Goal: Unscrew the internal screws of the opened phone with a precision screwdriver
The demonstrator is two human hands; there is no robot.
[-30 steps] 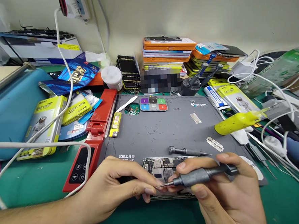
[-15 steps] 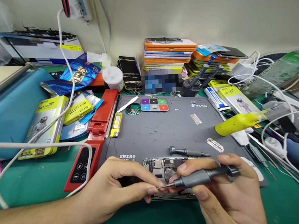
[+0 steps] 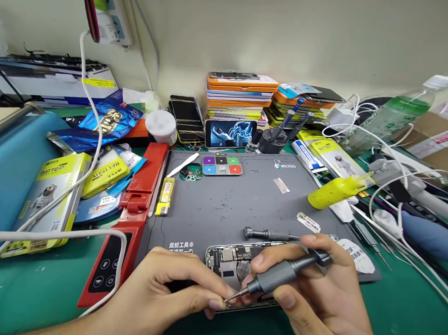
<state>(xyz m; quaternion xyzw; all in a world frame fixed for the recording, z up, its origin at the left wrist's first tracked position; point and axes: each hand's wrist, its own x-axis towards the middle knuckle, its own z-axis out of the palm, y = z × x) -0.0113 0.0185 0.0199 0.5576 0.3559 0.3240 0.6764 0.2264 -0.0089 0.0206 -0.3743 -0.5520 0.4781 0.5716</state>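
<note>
Two hands, head view: on my feed the left hand (image 3: 181,284) and the right hand (image 3: 318,288) meet in front of an opened phone (image 3: 230,255).
Right grip: I see it grasping a grey screwdriver (image 3: 276,277) — forefinger along the top, thumb below the handle, capped end back towards the palm.
Left grip: thumb and forefinger are pinched together at the tip of the bit; I cannot tell whether anything small sits between them.
Screwdriver bit: it points left and slightly down, above the phone's near part.
Opened phone: it lies at the near edge of a dark grey mat (image 3: 222,203), inner parts exposed, much of it hidden from me by fingers.
Spare driver: a second screwdriver (image 3: 268,234) lies just beyond the phone, near a razor blade (image 3: 308,222).
Mat's far side: I make out a panel of coloured squares (image 3: 221,165), a white stick (image 3: 184,164) and a yellow-wrapped battery (image 3: 165,196).
Behind the mat: a lit screen (image 3: 231,133) stands beside a black tool holder (image 3: 272,142).
Right side: a yellow bottle (image 3: 335,191) lies tilted — nozzle pointing right.
</note>
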